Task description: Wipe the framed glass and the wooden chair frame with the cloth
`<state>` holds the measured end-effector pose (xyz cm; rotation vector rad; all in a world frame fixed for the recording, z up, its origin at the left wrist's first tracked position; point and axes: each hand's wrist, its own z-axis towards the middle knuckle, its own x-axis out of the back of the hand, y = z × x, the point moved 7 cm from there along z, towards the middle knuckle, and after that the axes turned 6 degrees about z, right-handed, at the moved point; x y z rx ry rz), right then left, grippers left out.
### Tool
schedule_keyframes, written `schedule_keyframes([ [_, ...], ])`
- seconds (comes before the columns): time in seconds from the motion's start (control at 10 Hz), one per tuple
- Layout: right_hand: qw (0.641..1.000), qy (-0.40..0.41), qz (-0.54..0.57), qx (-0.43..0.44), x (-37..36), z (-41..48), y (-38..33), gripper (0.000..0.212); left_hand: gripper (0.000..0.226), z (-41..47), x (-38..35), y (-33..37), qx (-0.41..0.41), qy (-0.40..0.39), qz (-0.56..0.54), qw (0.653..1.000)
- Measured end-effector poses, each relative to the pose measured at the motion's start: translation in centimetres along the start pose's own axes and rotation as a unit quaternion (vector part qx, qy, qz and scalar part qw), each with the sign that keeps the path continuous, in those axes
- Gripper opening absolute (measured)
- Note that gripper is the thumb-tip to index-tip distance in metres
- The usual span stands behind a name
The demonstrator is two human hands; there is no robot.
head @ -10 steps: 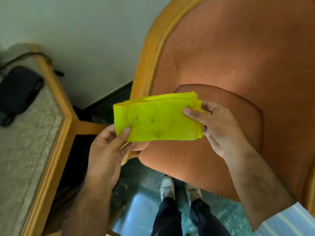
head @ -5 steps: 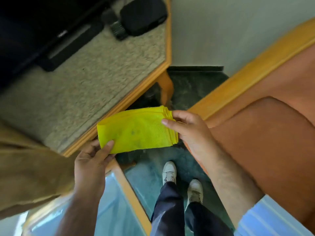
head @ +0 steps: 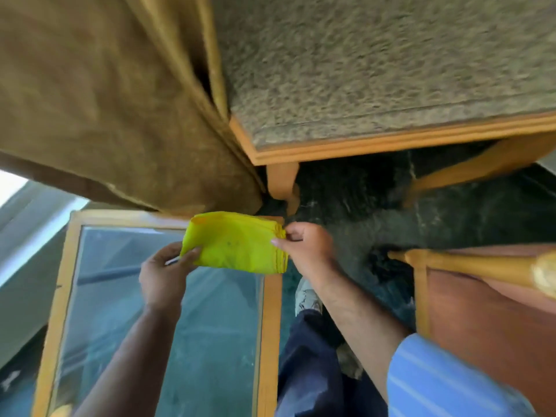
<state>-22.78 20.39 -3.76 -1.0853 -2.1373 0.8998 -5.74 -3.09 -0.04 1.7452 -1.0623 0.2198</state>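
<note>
— What has moved since half a second ago?

— Mostly my head: it has swung left, so the framed glass (head: 168,320) that only peeked in at the bottom corner now fills the lower left of my view, and the chair frame (head: 472,264) has slid off to the right edge. My hands have kept the same hold on the cloth (head: 236,242) through the turn.

— How are you holding it?

— My left hand (head: 164,275) pinches the near left corner, thumb on top and fingers underneath. My right hand (head: 307,248) closes on the folded right edge, thumb over the stacked layers. Both grips are narrow and tight on the fabric, which is stretched flat between them.

— Where is the cloth against the glass?

— It is a bright yellow folded pad, held in the air over the top right corner of the wooden-framed pane. I cannot tell whether it touches the frame; the view is blurred.

— And around you?

— Brown curtain (head: 105,100) hangs at the upper left, its hem just above the pane. A table (head: 376,145) with a speckled top and wooden edge sits above my hands. My shoe (head: 307,297) stands on the dark green floor (head: 466,215) between the pane and the chair, whose rounded wooden arm and orange upholstery show at the right.
</note>
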Motion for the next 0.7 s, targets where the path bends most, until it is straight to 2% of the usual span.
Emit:
schedule_keyframes([
  [0.1, 1.0, 0.005, -0.021, -0.017, -2.2, 2.2, 1.3, 0.024, 0.02, 2.2, -0.2, -1.0, -0.029, 0.034, 0.157, 0.987],
  [0.2, 0.997, 0.036, -0.065, -0.025, -3.4, 4.3, 2.5, 0.022, 0.019, 4.2, -2.7, -1.4, -0.116, 0.003, 0.331, 0.937],
  [0.3, 0.993, 0.049, -0.109, -0.019, -4.2, 5.1, 3.3, 0.02, 0.019, 5.7, -3.3, -2.4, -0.125, 0.006, 0.347, 0.93],
  [0.5, 0.976, 0.061, -0.207, 0.007, -5.6, 5.4, 5.0, 0.021, 0.019, 6.5, -4.1, -5.0, -0.071, -0.006, 0.36, 0.93],
  [0.6, 0.949, 0.1, -0.29, 0.075, -5.7, 4.6, 4.4, 0.044, 0.021, 7.7, -3.9, -5.6, 0.008, -0.015, 0.377, 0.926],
  [0.7, 0.892, 0.1, -0.411, 0.161, -6.3, 3.5, 3.1, 0.074, 0.034, 8.0, -3.4, -5.3, 0.023, -0.021, 0.412, 0.911],
])
